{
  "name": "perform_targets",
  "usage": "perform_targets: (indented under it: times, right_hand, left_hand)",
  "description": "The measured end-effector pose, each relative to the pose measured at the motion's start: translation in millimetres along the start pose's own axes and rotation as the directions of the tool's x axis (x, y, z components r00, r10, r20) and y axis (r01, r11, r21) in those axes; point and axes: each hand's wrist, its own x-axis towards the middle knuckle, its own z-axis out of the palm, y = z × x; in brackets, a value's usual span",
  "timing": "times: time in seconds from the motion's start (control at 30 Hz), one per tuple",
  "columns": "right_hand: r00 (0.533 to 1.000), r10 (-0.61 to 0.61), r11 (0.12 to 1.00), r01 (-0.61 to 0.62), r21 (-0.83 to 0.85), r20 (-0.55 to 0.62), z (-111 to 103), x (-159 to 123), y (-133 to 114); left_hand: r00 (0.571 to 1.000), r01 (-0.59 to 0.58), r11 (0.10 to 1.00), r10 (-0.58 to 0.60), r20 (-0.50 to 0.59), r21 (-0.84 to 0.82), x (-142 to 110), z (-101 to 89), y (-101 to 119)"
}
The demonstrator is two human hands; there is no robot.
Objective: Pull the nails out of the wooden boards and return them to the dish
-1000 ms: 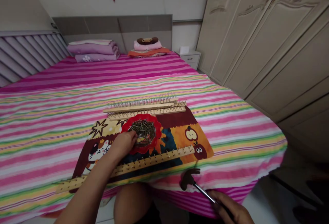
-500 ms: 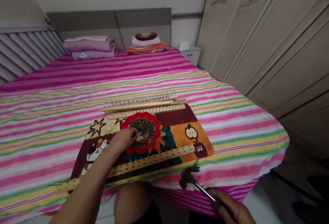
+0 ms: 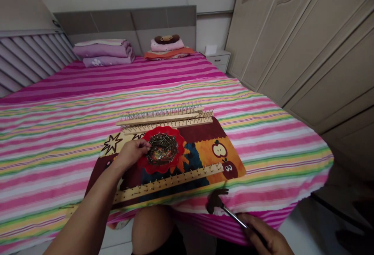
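My left hand [image 3: 131, 153] reaches over a red flower-shaped dish [image 3: 175, 138] heaped with small brass nails [image 3: 162, 149]; its fingertips are closed at the left edge of the pile, and what they pinch is too small to make out. My right hand [image 3: 265, 238] at the bottom edge grips the metal handle of a dark claw hammer [image 3: 216, 201], whose head hovers just off the bed's front edge. A long wooden strip [image 3: 172, 179] studded with upright nails lies across a colourful cartoon mat [image 3: 210, 157], in front of the dish.
More nail-studded wooden strips [image 3: 166, 117] lie behind the dish on the striped pink bedsheet [image 3: 263, 142]. Folded bedding [image 3: 103, 52] and a pillow stack [image 3: 168, 46] sit at the headboard. A beige wardrobe [image 3: 306, 44] lines the right side. My knee [image 3: 152, 227] is below the bed edge.
My left hand has slid slightly back and left along the dish's rim at the nail pile. The right hand and hammer have hardly moved; the view has shifted a little.
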Motion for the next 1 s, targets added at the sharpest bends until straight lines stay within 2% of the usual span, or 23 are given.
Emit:
perform_targets:
  times: [0.1,0.2,0.27,0.4,0.53,0.63,0.87,1.0]
  right_hand:
    - [1.0,0.011,1.0,-0.011,-0.004,0.008,0,-1,0]
    - [1.0,0.014,1.0,-0.014,-0.011,-0.002,0,-1,0]
    - [1.0,0.004,1.0,-0.004,-0.021,-0.003,0,0,0]
    - [1.0,-0.024,0.999,0.023,-0.039,-0.01,0,1,-1]
    - [0.999,-0.033,0.998,0.032,-0.051,-0.015,0,0,-2]
    - [0.999,-0.035,0.998,0.034,-0.058,-0.025,0,0,-3]
    - [0.999,-0.037,0.997,0.036,-0.064,-0.014,0,1,-1]
    - [1.0,-0.009,0.996,0.011,-0.091,0.015,0,0,0]
  left_hand:
    - [0.995,0.007,0.999,-0.01,-0.095,-0.036,0,1.9,0]
    - [0.99,-0.017,1.0,0.019,-0.139,0.014,-3,4.9,8]
    - [0.991,-0.05,0.994,0.061,-0.118,0.096,-6,8.9,16]
    - [0.993,-0.115,0.963,0.119,-0.001,0.245,-3,23.6,32]
    - [0.997,-0.081,0.927,0.08,0.019,0.366,3,35.0,38]
    - [0.998,-0.054,0.91,0.044,0.034,0.412,2,35.5,40]
    - [0.994,-0.026,0.956,-0.006,0.109,0.292,-5,21.8,34]
    - [0.996,0.027,0.979,-0.044,0.083,0.201,-3,11.3,23]
